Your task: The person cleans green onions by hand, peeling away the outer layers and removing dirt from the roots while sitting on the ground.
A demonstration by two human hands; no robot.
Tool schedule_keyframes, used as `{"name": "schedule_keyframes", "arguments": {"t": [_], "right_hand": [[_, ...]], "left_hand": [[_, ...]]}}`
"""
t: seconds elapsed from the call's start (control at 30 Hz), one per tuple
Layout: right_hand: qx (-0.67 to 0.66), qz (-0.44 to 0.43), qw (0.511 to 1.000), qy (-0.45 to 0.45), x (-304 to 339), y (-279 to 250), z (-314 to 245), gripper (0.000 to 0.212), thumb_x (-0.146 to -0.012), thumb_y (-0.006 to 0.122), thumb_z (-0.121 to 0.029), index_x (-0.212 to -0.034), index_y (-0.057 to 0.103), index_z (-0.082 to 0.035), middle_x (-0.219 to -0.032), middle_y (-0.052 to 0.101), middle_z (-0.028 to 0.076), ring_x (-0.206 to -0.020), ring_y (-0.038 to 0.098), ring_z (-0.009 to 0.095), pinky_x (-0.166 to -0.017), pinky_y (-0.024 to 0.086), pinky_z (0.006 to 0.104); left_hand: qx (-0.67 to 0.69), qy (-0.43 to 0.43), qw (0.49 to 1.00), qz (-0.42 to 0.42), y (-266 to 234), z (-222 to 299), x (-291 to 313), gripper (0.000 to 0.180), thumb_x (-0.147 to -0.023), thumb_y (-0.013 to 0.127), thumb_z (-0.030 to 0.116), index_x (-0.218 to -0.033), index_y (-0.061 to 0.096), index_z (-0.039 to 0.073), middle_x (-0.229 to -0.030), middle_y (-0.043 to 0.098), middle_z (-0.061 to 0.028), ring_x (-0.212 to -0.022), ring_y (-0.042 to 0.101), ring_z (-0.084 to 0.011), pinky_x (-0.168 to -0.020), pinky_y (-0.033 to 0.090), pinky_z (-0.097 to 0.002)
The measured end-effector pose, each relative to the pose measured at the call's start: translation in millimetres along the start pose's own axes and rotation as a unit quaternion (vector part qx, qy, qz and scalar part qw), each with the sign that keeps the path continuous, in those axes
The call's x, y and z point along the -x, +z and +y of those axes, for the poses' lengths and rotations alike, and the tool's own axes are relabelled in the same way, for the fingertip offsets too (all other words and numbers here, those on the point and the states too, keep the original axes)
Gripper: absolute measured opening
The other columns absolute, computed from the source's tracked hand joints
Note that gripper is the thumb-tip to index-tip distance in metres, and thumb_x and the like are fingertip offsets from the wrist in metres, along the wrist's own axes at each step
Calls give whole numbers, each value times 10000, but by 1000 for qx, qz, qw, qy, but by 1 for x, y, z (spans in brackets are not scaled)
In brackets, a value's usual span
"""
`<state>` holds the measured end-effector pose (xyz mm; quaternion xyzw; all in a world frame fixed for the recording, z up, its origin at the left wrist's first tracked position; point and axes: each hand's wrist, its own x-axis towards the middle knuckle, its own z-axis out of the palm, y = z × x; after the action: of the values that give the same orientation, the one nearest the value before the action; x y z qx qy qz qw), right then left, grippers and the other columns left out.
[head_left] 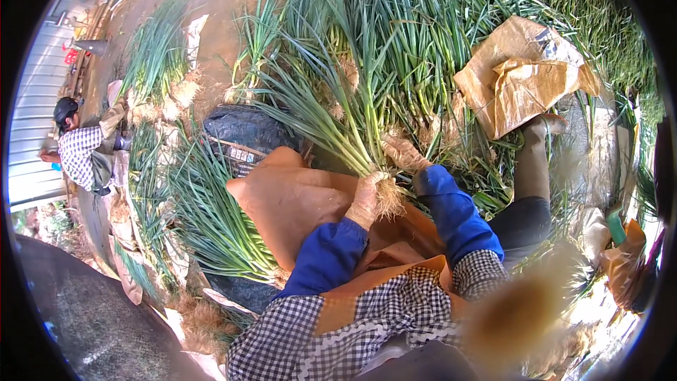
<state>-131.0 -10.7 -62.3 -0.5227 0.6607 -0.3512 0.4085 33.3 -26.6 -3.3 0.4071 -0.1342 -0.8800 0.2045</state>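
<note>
A bunch of green onions (355, 142) with long leaves and pale, stringy roots (390, 198) slants across the middle, leaves toward the upper left. My left hand (365, 199), in a pale, soiled glove, is closed round the stems just above the roots. My right hand (404, 153), gloved as well, presses against the stalks from the right, a little higher up; its fingertips are partly hidden. An orange-brown apron (296, 194) covers my lap beneath the bunch.
Heaped green onions (416, 42) stand ahead; more lie at left (222, 215). A dark plastic bag (243, 130) is beside my lap. A brown sack (522, 74) lies over the heap at right, near my boot (534, 159). Another person (81, 144) sits far left.
</note>
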Motion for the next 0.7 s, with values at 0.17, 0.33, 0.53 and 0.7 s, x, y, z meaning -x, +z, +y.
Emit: {"name": "schedule_keyframes", "arguments": {"t": [0.17, 0.33, 0.53, 0.7], "right_hand": [[-49, -95, 994, 25, 15, -7, -32, 434, -890, 469, -302, -1198, 456, 3, -1230, 439, 227, -1117, 458, 329, -947, 381, 395], [-364, -155, 918, 2, 79, -78, -99, 293, -894, 504, -301, -892, 535, -9, -876, 589, 48, -690, 498, 115, -650, 432, 253], [254, -100, 950, 152, 44, -76, -154, 599, -842, 395, -578, -1029, 557, -32, -941, 605, 184, -882, 587, 313, -752, 461, 369], [320, -10, 944, -78, 53, -40, -94, 320, -903, 420, -335, -992, 617, -99, -797, 618, 128, -713, 603, 244, -581, 476, 349]], "left_hand": [[94, -52, 994, -20, -9, 2, 1, 112, -796, 511, 118, -803, 561, 18, -736, 599, -112, -638, 586, -222, -576, 516, -356], [138, -88, 985, -62, 3, 17, 5, 131, -817, 481, 129, -829, 555, 21, -786, 610, -151, -639, 593, -241, -551, 528, -370], [-27, 115, 982, -145, 23, 6, 5, 272, -757, 486, -30, -1024, 530, -1, -897, 581, -51, -824, 584, -183, -723, 500, -294], [-69, 116, 989, -62, 19, 0, 3, 281, -708, 505, -60, -977, 532, 15, -875, 572, -36, -779, 571, -156, -691, 487, -241]]}}
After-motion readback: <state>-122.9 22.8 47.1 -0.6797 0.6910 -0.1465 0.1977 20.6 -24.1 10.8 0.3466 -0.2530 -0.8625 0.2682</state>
